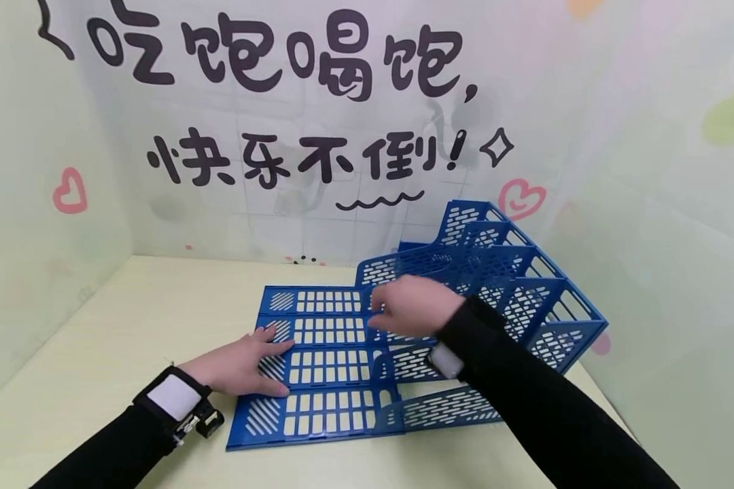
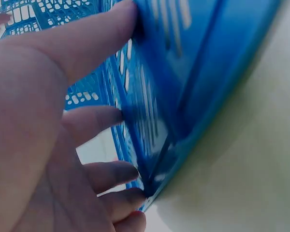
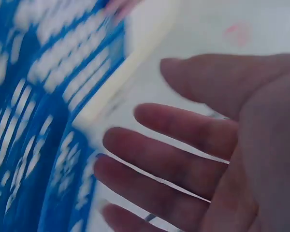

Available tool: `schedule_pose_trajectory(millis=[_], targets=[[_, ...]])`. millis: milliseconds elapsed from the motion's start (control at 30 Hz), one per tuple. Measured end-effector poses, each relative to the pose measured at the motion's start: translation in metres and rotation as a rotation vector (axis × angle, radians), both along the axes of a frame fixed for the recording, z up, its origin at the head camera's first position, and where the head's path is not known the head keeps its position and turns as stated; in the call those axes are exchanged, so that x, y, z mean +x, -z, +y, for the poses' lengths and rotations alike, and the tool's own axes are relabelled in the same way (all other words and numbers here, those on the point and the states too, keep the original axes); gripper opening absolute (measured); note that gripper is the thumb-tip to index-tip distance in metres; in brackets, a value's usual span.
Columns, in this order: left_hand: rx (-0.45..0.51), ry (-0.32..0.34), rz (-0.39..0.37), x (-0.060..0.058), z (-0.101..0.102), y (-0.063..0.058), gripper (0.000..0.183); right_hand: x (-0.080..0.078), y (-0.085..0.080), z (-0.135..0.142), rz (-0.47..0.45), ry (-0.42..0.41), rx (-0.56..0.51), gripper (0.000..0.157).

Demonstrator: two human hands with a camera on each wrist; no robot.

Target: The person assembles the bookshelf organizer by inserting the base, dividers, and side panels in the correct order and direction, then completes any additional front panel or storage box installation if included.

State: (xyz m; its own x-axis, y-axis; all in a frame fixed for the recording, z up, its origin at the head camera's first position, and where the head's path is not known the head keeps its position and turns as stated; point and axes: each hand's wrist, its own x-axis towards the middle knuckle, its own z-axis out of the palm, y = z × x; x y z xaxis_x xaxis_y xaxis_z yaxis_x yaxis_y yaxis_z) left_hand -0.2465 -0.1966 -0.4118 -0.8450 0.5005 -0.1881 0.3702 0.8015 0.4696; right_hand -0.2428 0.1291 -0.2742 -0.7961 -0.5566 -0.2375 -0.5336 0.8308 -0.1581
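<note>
Pale tabletop (image 1: pixel 159 305), black-lettered white backdrop (image 1: pixel 318 114) beyond. Blue slotted plastic file rack (image 1: pixel 410 367) lies centre to right: flat panels (image 1: pixel 330 387) at left, tall dividers (image 1: pixel 544 339) standing to the right. Left hand (image 1: pixel 245 363) rests on the panels, fingers spread. Right hand (image 1: pixel 416 305), blurred from here, is over the dividers' left ends, thumb and fingers apart. Black right sleeve (image 1: pixel 556 414) blocks some dividers.

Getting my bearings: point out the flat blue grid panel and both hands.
Flat blue grid panel (image 1: pixel 330 388), head view: seam between two nearest strips.
Left hand (image 1: pixel 242 365), head view: its back.
Right hand (image 1: pixel 418 305), head view: its back.
</note>
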Motion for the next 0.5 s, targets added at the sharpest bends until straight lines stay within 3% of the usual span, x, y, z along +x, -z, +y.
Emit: schedule_pose_trajectory(millis=[100,200,333,500], targets=[[-0.005,-0.035,-0.019,-0.007,-0.005,-0.002,0.113,-0.04,0.017,0.008,-0.048,0.126,0.108,0.037],[-0.057,-0.072,-0.031,-0.016,-0.007,-0.002,0.125,-0.067,0.041,0.021,-0.126,0.206,0.2,0.039],[-0.121,-0.085,-0.026,-0.023,-0.007,-0.001,0.126,-0.081,0.06,0.028,-0.17,0.271,0.273,0.037],[-0.109,-0.094,0.02,-0.023,-0.01,-0.002,0.126,-0.084,0.058,0.02,-0.098,0.254,0.305,0.022]])
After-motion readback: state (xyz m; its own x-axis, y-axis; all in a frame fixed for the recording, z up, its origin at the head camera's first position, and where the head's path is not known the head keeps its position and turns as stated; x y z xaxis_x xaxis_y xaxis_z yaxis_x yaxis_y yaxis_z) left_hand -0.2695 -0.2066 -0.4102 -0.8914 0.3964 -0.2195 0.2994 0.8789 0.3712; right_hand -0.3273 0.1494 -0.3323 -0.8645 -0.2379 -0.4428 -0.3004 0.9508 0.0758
